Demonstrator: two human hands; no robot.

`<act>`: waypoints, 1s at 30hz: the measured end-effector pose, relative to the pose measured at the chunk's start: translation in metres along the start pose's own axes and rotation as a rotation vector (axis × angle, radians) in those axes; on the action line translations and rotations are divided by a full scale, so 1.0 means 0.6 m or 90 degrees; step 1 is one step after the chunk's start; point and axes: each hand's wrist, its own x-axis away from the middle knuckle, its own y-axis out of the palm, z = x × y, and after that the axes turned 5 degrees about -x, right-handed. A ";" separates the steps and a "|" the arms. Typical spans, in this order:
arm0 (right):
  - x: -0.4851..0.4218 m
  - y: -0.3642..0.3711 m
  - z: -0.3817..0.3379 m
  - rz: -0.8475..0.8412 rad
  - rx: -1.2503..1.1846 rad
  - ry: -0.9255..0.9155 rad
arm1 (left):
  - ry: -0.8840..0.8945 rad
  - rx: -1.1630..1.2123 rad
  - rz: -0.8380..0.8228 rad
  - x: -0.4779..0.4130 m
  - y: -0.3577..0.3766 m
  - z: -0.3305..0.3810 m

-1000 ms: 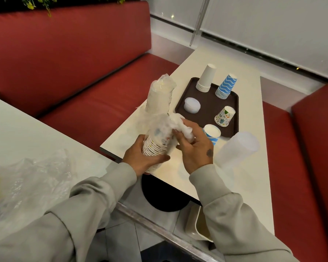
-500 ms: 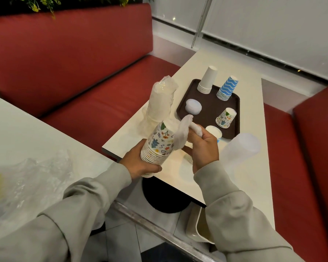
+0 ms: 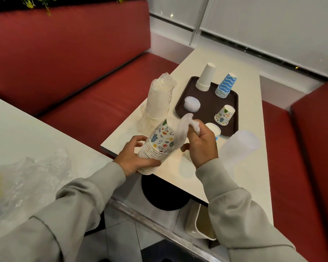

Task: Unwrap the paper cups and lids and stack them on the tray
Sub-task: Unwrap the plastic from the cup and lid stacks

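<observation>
The patterned cup stack point(image 3: 160, 146) is clasped in the left grip point(image 3: 134, 157), its wrapper point(image 3: 183, 129) pinched by the right grip point(image 3: 201, 146); beyond them the tray point(image 3: 208, 106) is part-filled and one cup sleeve point(image 3: 159, 99) is not yet unwrapped.

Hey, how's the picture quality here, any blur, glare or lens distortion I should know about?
Head view: the patterned cup stack, left hand and right hand are sharp; the crumpled plastic at lower left is smeared; the wide lens bows the white table edges; small light glints dot the wall panels; the tray is evenly lit.
</observation>
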 end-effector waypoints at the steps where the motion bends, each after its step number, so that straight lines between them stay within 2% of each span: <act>1: 0.003 0.005 0.002 0.021 0.019 -0.008 | 0.008 -0.009 0.020 0.003 0.004 0.005; 4: 0.013 0.020 0.002 0.053 0.075 -0.038 | 0.052 -0.058 0.064 0.012 0.024 0.020; 9: 0.012 0.019 -0.012 0.017 0.099 -0.029 | 0.055 -0.057 0.077 0.013 0.027 0.023; 15: 0.004 0.021 -0.013 0.013 0.065 0.027 | 0.049 0.003 0.030 0.011 0.016 0.015; 20: 0.003 0.027 -0.020 0.031 -0.045 0.115 | 0.060 0.014 -0.031 0.008 0.008 0.013; 25: -0.003 0.030 -0.016 0.028 -0.056 0.142 | 0.062 0.013 -0.067 0.005 -0.005 0.006; 30: 0.000 0.050 0.007 0.031 -0.067 0.129 | 0.087 0.021 -0.162 0.006 -0.005 0.020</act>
